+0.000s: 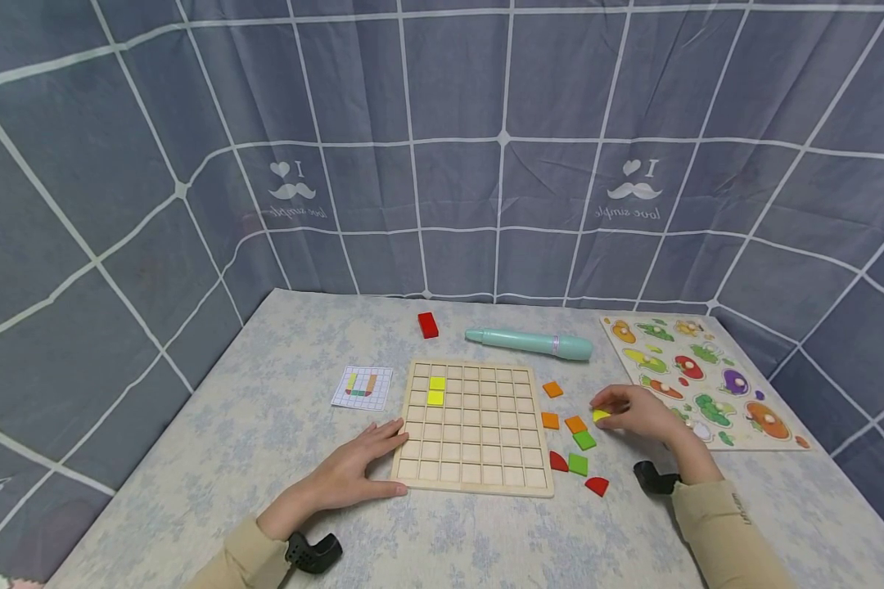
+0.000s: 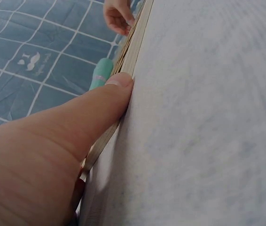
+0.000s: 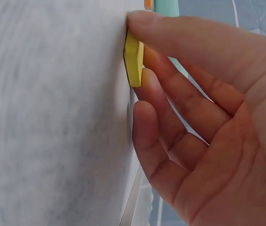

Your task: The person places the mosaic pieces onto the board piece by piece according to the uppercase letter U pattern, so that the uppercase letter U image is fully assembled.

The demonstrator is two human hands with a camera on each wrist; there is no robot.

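Yellow tile (image 3: pixel 133 59) could slip from my right hand (image 1: pixel 639 413), because I pinch it only at the edges, while my left hand (image 1: pixel 349 468) lies spread against the wooden board (image 1: pixel 479 489).

Over the remote feed I see a pale beige grid board (image 1: pixel 480 455) bearing two yellow squares (image 1: pixel 435 398), with a yellow piece (image 3: pixel 134 63) and orange, green and red tiles (image 1: pixel 578 465) to its right, a turquoise wand (image 1: pixel 528 342) beyond it, a mottled blue-white tabletop (image 1: pixel 191 458) under it and a white-lined slate-blue curtain (image 1: pixel 457 90) behind it.
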